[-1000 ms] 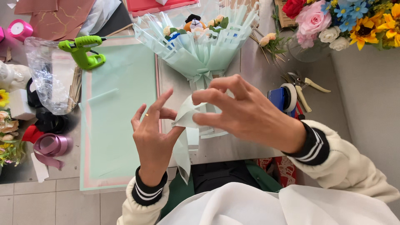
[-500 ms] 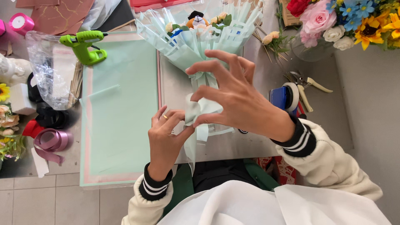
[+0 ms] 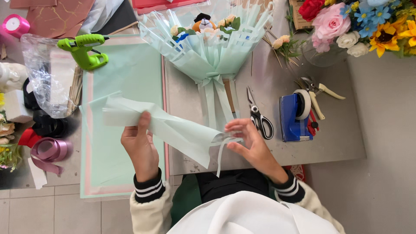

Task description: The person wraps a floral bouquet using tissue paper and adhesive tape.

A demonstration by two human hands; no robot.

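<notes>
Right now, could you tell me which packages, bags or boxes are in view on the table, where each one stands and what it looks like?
Clear crumpled plastic bag: far left, below the green glue gun; pale contents.
Brown cardboard box: top edge, left of the red and pink flowers; mostly out of view.
Small white box: left edge, plain white, roughly square.

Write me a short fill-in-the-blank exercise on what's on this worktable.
1. Both hands, left hand and right hand, hold a strip of pale ____ wrapping paper.
2. The glue gun is bright ____.
3. The scissors lie between the bouquet and the blue ____ dispenser.

Missing: green; green; tape
</notes>
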